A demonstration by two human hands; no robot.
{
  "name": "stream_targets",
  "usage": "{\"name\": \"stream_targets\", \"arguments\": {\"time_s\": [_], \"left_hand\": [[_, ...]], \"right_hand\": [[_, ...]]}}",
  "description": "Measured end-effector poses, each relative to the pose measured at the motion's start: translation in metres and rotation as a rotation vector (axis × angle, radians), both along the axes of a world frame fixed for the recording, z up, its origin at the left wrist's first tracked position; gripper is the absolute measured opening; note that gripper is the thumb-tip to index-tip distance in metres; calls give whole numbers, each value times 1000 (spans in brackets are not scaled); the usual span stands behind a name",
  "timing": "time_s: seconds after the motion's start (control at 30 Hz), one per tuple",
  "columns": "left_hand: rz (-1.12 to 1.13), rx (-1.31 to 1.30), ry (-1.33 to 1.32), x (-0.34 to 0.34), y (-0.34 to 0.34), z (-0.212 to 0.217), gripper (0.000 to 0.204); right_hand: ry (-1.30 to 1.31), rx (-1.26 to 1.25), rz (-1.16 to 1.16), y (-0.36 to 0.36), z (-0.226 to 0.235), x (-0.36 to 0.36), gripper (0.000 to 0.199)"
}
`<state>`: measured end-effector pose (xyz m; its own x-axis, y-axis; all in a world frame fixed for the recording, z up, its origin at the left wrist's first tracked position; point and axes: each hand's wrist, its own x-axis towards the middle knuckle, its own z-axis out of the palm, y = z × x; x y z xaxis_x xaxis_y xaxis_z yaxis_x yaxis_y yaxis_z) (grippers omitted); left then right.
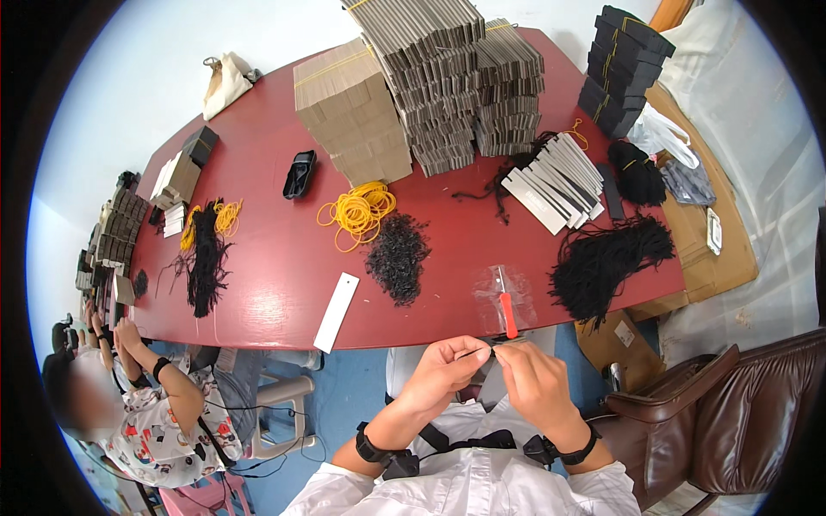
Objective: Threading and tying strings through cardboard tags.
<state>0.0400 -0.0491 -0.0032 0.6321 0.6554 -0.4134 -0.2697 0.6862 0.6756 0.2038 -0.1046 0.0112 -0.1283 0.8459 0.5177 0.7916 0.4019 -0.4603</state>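
Red worktop (267, 288) ahead, blue floor (344, 396) below. Nearest to me: left hand (452, 368) and right hand (535, 378) meet just off the near edge. Fingers on both pinched narrow on a thin black piece (470, 353); it sits between the hands, mostly covered, can't tell its full shape. Main risk I see: a slip, since the grip is tiny and no worktop is under it. Just beyond, orange-handled tool (508, 316) on clear wrap (522, 292); a blind reach could snag the wrap and drag the tool. White strip (336, 313) sits at the near edge; a bump could knock it off. Farther: loose black bits (398, 260), would scatter if brushed; black cords (613, 265) at right, tangle-prone if pulled. Behind those, tall cardboard stacks (353, 116); a knock might topple them.
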Motion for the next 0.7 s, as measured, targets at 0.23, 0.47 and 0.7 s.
{"name": "stream_targets", "arguments": {"time_s": [0.23,0.47,0.7], "left_hand": [[63,-6,-61,0,-2,-7,8],[85,-3,-31,3,-4,-6,4],[117,172,80,12,-6,-5,9]], "right_hand": [[40,-20,15,-1,-4,1,29],[-13,23,23,2,-14,6,30],[-120,29,22,3,-11,13,30]]}}
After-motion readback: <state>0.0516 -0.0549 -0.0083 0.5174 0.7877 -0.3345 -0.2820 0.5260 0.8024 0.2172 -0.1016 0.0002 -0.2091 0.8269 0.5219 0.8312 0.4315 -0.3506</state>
